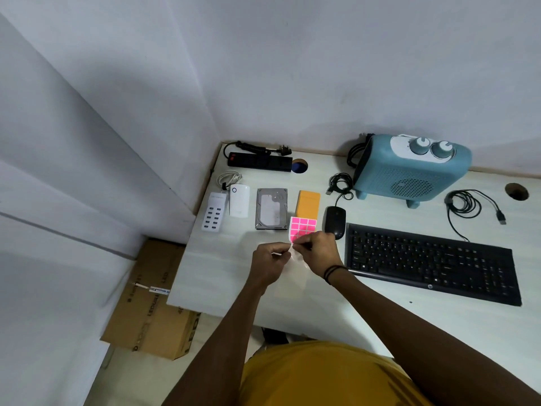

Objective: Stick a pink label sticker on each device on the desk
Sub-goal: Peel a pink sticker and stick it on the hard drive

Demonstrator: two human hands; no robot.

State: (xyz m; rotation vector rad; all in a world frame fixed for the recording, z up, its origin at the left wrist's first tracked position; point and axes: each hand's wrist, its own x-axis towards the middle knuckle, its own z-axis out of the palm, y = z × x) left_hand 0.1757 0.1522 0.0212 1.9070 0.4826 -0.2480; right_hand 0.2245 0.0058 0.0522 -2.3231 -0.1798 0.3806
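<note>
Behind hands (295,256): mouse (335,221) (perhaps touching)

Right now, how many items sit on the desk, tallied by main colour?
Black: 4 (power strip, mouse, keyboard, cable)
White: 2 (USB hub, adapter)
Silver: 1 (hard drive)
Blue: 1 (heater)
Orange: 1 (pad)
Pink: 1 (sticker sheet)
Total: 10

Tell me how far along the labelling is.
Done: nothing; no device shows a pink label. In hand: left hand and right hand hold the pink sticker sheet. Left: black keyboard, black mouse, silver hard drive, blue heater, the rest.
</note>
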